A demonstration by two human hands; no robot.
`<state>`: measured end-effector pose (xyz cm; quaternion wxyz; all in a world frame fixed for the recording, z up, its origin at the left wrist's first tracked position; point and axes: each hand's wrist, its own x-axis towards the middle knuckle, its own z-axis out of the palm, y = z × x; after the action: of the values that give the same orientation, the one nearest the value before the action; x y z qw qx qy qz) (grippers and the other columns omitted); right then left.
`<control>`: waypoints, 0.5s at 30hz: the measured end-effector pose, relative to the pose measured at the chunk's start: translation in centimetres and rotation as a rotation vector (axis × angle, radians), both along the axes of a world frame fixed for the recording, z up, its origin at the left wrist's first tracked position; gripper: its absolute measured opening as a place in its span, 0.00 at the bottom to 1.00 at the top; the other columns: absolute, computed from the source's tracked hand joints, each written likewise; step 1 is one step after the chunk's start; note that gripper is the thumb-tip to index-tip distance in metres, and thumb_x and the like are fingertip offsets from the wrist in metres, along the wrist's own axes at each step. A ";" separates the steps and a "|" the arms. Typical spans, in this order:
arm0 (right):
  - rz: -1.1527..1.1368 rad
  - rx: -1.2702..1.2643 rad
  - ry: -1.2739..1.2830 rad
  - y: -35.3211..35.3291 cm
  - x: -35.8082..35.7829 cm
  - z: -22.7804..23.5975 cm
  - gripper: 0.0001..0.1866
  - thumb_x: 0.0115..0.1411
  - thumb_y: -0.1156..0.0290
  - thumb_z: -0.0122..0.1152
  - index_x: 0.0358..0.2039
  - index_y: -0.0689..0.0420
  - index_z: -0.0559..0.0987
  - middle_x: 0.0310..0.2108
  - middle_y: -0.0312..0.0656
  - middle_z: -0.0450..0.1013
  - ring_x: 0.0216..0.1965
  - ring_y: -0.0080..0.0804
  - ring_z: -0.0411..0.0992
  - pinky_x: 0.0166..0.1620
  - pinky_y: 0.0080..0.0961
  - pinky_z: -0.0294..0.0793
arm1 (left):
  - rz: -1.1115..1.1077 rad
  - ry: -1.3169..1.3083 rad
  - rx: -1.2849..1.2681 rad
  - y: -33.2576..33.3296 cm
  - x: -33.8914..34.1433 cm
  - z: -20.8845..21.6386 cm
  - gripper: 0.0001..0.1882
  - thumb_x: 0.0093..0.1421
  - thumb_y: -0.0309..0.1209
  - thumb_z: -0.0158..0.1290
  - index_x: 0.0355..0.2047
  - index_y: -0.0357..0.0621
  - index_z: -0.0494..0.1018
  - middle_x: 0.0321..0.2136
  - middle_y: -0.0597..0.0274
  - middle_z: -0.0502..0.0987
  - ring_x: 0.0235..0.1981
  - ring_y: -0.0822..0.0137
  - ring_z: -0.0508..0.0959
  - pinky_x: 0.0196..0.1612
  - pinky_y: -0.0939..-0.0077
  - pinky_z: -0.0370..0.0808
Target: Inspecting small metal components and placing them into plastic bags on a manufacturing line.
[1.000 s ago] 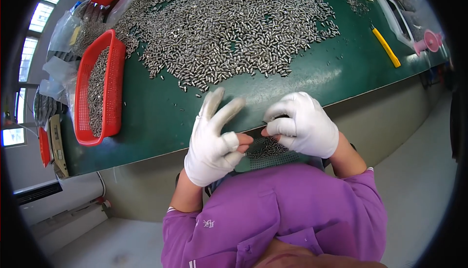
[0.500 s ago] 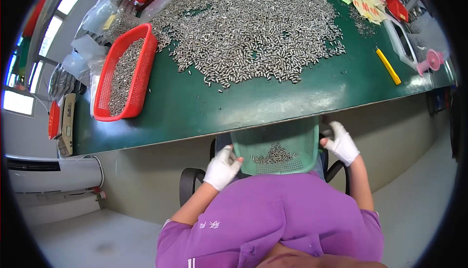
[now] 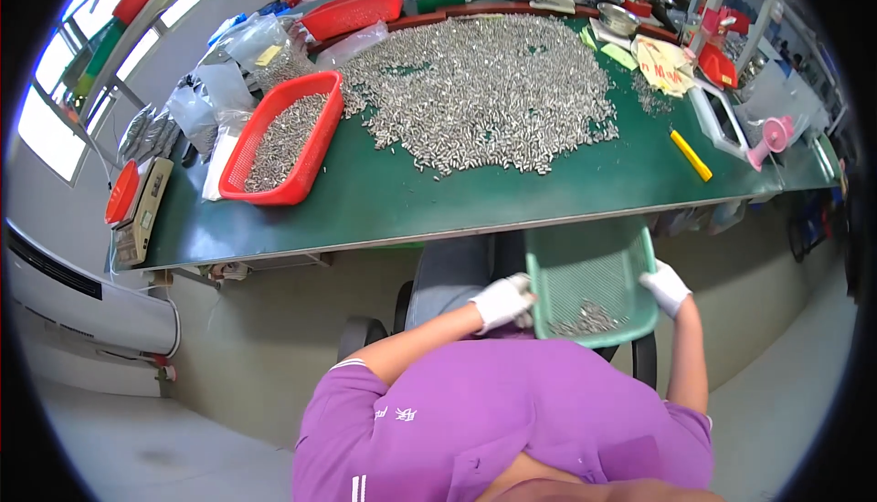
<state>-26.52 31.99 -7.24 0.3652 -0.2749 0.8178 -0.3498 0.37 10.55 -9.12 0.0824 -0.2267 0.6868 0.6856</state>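
Note:
A green perforated plastic basket [image 3: 592, 264] is over my lap at the table's front edge, its far end close under that edge. In its near end lies a small heap of short silvery metal pins [image 3: 589, 320]. My left hand [image 3: 502, 304], in a white glove with bare fingertips, grips the basket's left side. On the opposite side, my right hand [image 3: 667, 289], gloved the same way, holds the right rim; its fingers are partly hidden. A broad spread of similar metal pins [image 3: 484, 91] covers the middle of the green table [image 3: 384, 210].
A red basket [image 3: 239, 173] of small metal parts stands at the left, near plastic bags and a scale [image 3: 146, 214]. To the right lie a yellow cutter [image 3: 692, 157], a white-framed tray and a pink fan [image 3: 775, 137]. Two people sit beyond the table.
The green basket has shifted right with its pins. Both hands, which were beside it, now grip its sides. My view has tilted up, showing more of the far table.

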 end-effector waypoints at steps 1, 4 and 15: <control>0.009 0.011 -0.024 2.3 -2.0 0.0 0.18 0.49 0.73 0.53 0.42 0.64 0.75 0.30 0.39 0.74 0.31 0.25 0.69 0.37 0.25 0.71 | -0.119 0.035 0.152 0.7 -1.5 0.1 0.14 0.64 0.31 0.42 0.45 0.34 0.66 0.28 0.55 0.77 0.24 0.69 0.79 0.26 0.77 0.76; 0.042 0.115 -0.075 8.3 -5.9 2.2 0.21 0.46 0.73 0.58 0.44 0.64 0.75 0.34 0.37 0.75 0.33 0.23 0.70 0.41 0.24 0.71 | -0.400 0.019 0.464 2.8 -5.3 -0.7 0.14 0.62 0.30 0.45 0.46 0.35 0.65 0.34 0.56 0.75 0.32 0.70 0.76 0.32 0.79 0.76; -0.208 0.026 -0.067 22.3 -4.6 11.4 0.25 0.45 0.63 0.67 0.42 0.65 0.75 0.34 0.36 0.75 0.33 0.23 0.70 0.40 0.24 0.71 | -0.759 0.100 0.706 8.9 -12.0 6.3 0.12 0.64 0.33 0.44 0.43 0.40 0.67 0.35 0.58 0.74 0.36 0.70 0.76 0.37 0.79 0.75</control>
<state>-31.12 54.34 4.11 0.3577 -0.1719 0.8336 -0.3841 -11.60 19.42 -2.78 0.3636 0.1128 0.4505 0.8075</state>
